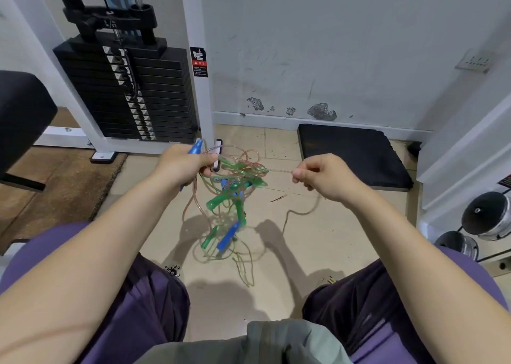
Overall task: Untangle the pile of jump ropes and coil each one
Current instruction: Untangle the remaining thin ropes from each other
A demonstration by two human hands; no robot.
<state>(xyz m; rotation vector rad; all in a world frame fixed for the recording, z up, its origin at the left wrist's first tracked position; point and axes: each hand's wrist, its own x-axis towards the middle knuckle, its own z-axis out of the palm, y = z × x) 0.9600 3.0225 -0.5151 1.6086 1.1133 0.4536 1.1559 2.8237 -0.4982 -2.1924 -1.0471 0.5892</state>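
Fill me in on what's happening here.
A seated person is untangling jump ropes. The left hand grips a blue handle along with some cord, holding the tangle up above the floor. The right hand pinches one clear cord and pulls it sideways out of the knot. Green and blue handles are still knotted together; nothing is coiled yet.

Tiled floor (345, 225) with gym gear

A black mat (356, 156) lies by the wall, a brown mat (55, 187) at left, dumbbells (486, 217) at right; low loops of the jump ropes (243, 264) trail on the tiles.
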